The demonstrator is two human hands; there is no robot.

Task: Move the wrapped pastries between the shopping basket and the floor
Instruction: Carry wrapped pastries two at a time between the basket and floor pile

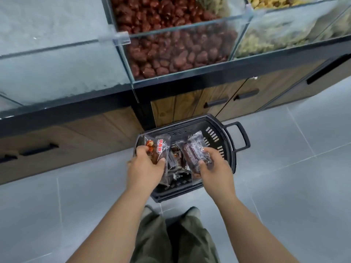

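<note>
My left hand (145, 164) grips a wrapped pastry (158, 149) and my right hand (214, 166) grips another pastry (191, 150), both above the black shopping basket (228, 141); bare floor tiles (294, 168) lie either side.

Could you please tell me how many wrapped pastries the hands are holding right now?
2: a red-printed packet in the left hand, a dark packet in the right hand, both over the shopping basket. More packets lie inside, partly hidden.
</note>
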